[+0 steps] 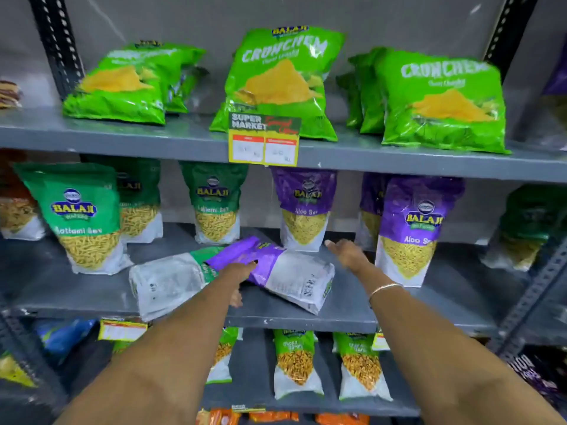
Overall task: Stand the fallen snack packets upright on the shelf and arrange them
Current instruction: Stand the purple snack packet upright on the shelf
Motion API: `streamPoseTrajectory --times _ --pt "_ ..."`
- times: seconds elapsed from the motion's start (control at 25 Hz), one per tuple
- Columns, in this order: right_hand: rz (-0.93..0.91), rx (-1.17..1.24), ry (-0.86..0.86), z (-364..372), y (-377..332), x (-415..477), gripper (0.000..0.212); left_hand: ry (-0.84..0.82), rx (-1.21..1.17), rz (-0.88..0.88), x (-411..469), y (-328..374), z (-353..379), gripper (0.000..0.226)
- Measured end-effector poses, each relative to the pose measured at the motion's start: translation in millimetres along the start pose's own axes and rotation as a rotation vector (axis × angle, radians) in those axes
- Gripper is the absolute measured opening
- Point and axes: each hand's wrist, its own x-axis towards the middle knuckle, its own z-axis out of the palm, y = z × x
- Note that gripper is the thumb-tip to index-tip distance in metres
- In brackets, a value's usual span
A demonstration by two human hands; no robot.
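Two snack packets lie fallen on the middle shelf (337, 320). A purple Aloo Sev packet (276, 271) lies back side up, partly over a green packet (168, 280) that also lies flat. My left hand (237, 280) grips the purple packet's left edge, fingers on top and thumb below. My right hand (345, 253) hovers open just right of that packet, fingers spread, touching nothing. Behind them stand upright green Ratlami Sev packets (86, 216) and purple Aloo Sev packets (411, 228).
The top shelf holds green Crunchem bags (276, 84), some leaning. A yellow price tag (264, 139) hangs from its front edge. The lower shelf carries small green packets (296, 363). Perforated metal uprights (527, 296) frame the shelves at both sides.
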Motion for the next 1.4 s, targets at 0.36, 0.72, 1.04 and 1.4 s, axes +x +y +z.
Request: streamPoseTrajectory --times 0.36,0.72,1.04,1.4 --pt "0.035 0.169 -0.513 19 20 64 0.021 -0.038 -0.452 -0.059 41 1 43 0.032" --pt "-0.058 0.193 -0.553 -7 15 45 0.041 -0.050 -0.256 0.160 17 47 26 0.044" --pt "-0.017 0.504 -0.043 30 32 42 0.063 -0.105 0.003 0.586 26 95 45 0.006" --pt "0.058 0.419 0.120 62 44 37 0.079 -0.301 0.021 0.422 55 55 56 0.036"
